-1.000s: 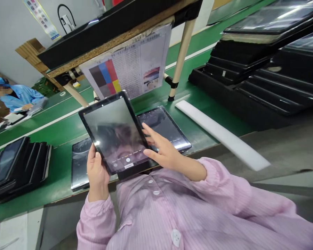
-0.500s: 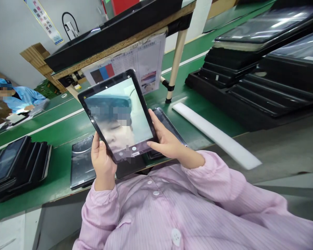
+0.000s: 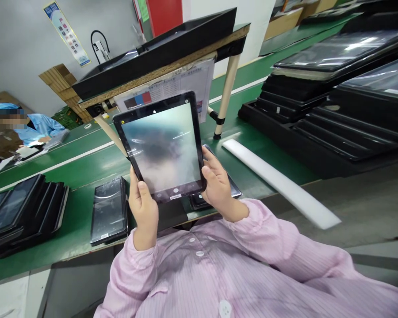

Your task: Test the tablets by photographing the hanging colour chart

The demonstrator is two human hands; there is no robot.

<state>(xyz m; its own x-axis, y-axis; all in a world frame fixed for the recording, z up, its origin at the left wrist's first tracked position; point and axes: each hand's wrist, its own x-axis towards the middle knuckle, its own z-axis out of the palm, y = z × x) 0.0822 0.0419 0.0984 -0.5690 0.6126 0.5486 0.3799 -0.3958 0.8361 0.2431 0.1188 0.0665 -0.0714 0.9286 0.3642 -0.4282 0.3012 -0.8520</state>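
Note:
I hold a black tablet (image 3: 162, 145) upright in front of me over the green bench (image 3: 76, 176). Its lit screen shows a blurred grey picture. My left hand (image 3: 143, 205) grips its lower left edge with the thumb on the bezel. My right hand (image 3: 217, 183) is closed round its lower right edge. Behind the held tablet, two more tablets lie flat on the bench: one at the left (image 3: 109, 211) and one mostly hidden by my right hand (image 3: 234, 189).
Black trays (image 3: 20, 212) with tablets are stacked at the left, and taller stacks of black trays (image 3: 321, 115) at the right. A white foam strip (image 3: 278, 181) lies on the bench. A colour chart sheet (image 3: 185, 84) hangs from a raised shelf. A person in blue (image 3: 36, 128) works far left.
My right hand went from touching the screen to gripping the tablet's right edge. The tablet rose and turned more upright; its screen picture changed from a dark view to a face, then a grey blur.

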